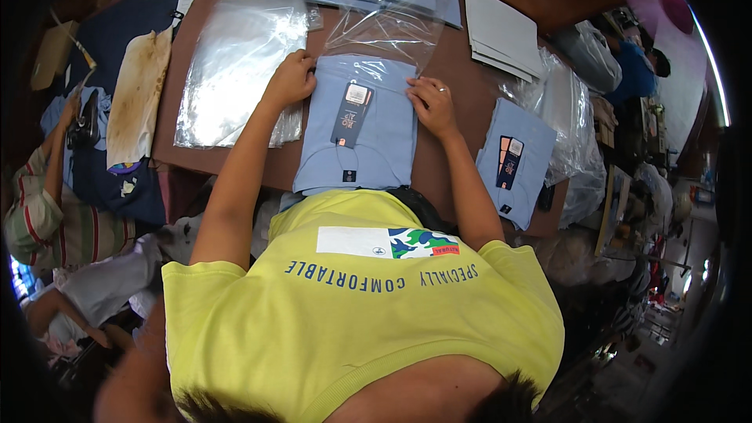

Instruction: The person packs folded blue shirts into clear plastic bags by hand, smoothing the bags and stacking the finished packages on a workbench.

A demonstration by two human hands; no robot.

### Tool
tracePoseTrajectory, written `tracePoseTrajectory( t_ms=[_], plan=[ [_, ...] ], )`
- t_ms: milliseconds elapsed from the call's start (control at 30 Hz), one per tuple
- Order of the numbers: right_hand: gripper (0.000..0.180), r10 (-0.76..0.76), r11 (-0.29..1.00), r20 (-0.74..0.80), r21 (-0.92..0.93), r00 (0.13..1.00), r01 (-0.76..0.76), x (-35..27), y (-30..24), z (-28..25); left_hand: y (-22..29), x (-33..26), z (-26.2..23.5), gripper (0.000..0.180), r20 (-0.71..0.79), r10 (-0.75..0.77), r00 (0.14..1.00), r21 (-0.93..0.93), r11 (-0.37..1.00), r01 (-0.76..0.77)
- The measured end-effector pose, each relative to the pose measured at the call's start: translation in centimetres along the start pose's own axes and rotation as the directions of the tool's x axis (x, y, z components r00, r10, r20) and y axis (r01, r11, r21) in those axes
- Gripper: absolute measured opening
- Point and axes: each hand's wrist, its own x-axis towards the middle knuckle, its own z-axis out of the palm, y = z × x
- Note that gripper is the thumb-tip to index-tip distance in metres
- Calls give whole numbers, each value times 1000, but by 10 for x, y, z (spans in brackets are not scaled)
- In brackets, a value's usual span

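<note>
The folded blue shirt (356,129) is cut off below by the yellow tee. Left hand (290,78) and right hand (431,102) pinch the clear bag (384,35) over its top corners; a dark hangtag (352,113) lies at centre.

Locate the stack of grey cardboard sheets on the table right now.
In the head view, the stack of grey cardboard sheets lies at the table's far right, beyond the right hand and beside clear plastic bags.

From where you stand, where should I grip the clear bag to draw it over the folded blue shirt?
Probably the clear bag at its open mouth, one corner per side, where the left hand and right hand already sit on the folded blue shirt. Its far end lies flat on the brown table.
</note>
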Motion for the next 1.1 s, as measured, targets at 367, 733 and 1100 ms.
tracePoseTrajectory(
  t_ms=[367,733,1100],
  plan=[
    [8,15,998,15,53,1000,-15,-1,-1,-2,-6,22,18,30,361,-593,719,-734,295,612],
    [8,40,990,-31,139,999,-36,-5,2,0,-13,4,22,23,643,-420,641,-756,-486,440],
    [9,63,982,-35,179,997,-56,-5,5,1,22,2,8,28,382,-664,642,-896,-97,433]
  ],
)
